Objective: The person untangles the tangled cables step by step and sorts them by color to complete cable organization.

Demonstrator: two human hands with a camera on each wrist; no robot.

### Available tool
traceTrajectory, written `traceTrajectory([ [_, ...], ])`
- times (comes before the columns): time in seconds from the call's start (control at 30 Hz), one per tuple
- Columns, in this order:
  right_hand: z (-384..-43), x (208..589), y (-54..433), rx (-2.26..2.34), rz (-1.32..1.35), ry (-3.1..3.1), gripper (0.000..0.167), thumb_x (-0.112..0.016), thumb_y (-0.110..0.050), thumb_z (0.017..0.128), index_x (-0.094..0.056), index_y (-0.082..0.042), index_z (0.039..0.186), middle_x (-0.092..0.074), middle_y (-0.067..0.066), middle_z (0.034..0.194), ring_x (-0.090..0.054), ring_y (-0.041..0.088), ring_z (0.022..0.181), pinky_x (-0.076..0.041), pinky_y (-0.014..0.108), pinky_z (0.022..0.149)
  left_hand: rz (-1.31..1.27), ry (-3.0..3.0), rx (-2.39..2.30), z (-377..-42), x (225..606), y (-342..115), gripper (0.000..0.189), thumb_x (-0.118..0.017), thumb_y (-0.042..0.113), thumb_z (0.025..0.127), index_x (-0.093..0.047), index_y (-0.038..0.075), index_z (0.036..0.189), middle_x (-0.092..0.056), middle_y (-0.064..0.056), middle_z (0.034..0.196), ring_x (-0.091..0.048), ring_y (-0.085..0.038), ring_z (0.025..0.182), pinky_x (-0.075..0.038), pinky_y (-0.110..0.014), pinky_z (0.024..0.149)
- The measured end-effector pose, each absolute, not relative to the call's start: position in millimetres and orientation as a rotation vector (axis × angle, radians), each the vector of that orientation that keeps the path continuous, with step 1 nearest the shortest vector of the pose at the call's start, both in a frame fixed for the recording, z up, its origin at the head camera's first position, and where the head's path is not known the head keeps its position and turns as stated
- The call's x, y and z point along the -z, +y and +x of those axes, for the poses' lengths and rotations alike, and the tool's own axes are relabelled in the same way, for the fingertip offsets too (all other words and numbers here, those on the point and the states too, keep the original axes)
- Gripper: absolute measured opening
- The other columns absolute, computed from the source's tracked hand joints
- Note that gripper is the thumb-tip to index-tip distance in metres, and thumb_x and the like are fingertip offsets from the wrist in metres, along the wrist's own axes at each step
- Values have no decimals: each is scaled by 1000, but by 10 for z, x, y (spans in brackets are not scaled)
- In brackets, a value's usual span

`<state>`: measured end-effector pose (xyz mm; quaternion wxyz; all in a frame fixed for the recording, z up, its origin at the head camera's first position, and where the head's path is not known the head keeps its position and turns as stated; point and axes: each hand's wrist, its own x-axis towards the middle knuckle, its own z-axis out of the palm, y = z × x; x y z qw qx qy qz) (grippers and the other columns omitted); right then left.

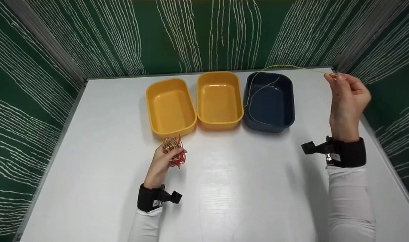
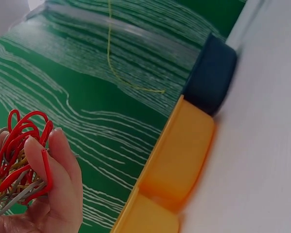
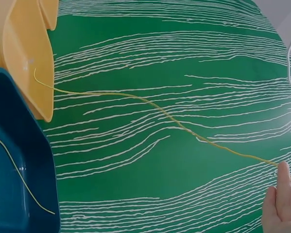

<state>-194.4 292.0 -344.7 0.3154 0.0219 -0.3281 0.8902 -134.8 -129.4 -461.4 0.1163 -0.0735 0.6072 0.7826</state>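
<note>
Right of the blue bin (image 1: 276, 128), my right hand (image 1: 349, 94) pinched wire (image 1: 281, 65) trailing toward it; left hand (image 1: 161, 161) gripped bundle (image 1: 171, 144).

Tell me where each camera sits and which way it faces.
Head: worn on head, facing forward and down over the yellow bins and blue bin; left hand, right hand and forearms show.
Left wrist: worn there, faces past wire bundle toward green wall; left fingers show.
Right wrist: worn there, faces green wall behind yellow wire; right fingers show.
Both wrist views share the bins.
</note>
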Motion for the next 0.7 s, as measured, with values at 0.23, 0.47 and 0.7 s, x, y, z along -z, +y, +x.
traceTrajectory([
  [0.23, -2010, 3483, 2906, -2286, 21, -944, 24, -65, 12, 72, -52, 24, 88, -53, 28, 85, -58, 36, 80, -42, 40, 86, -218, 1773, -2302, -1349, 4622, -1280, 27, -59, 2, 80, -47, -1, 104, -63, -11, 78, -58, -16, 61, -44, -23, 46],
  [0.47, -2076, 3614, 2861, -2231, 5, -1073, 25, -66, 9, 72, -53, 22, 89, -53, 27, 89, -59, 34, 84, -42, 37, 87, -215, 1786, -2303, -1342, 4622, -1276, 27, -58, 1, 80, -48, -1, 105, -63, -10, 77, -58, -15, 60, -44, -22, 45],
  [0.7, -2163, 3842, 2794, -2168, -33, -1217, 16, -63, 9, 75, -58, 18, 87, -55, 24, 86, -62, 30, 81, -43, 35, 87, -196, 1792, -2284, -1338, 4629, -1282, 28, -58, 3, 80, -47, -1, 106, -63, -11, 79, -58, -16, 60, -44, -23, 46],
])
